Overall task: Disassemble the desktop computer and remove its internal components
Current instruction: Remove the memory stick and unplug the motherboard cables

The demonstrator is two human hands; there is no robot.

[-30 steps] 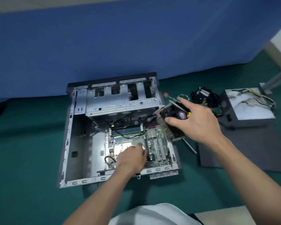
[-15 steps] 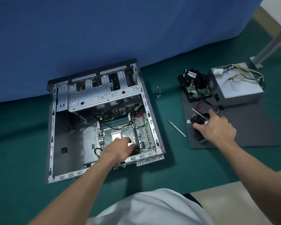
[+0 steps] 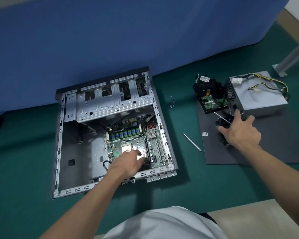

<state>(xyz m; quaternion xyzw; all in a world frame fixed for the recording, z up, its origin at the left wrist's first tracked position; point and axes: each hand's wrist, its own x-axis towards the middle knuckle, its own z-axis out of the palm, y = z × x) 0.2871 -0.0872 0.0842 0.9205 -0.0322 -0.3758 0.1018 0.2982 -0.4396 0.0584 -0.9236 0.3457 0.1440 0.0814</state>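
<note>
White shirt (image 3: 162,223) over torso; left forearm (image 3: 86,202), right forearm (image 3: 281,171) bare.

right hand (image 3: 242,133) hides most of the cooler (image 3: 220,123); post (image 3: 296,50) cut off.

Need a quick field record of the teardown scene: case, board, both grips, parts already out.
case: open grey metal computer case, lying on green floor
board: green motherboard, inside case
left grip: rests on motherboard
right grip: holds black CPU cooler on dark grey mat
parts out: grey power supply box and black drive at mat's far end
loose: thin silver screwdriver and small screws on floor
</note>
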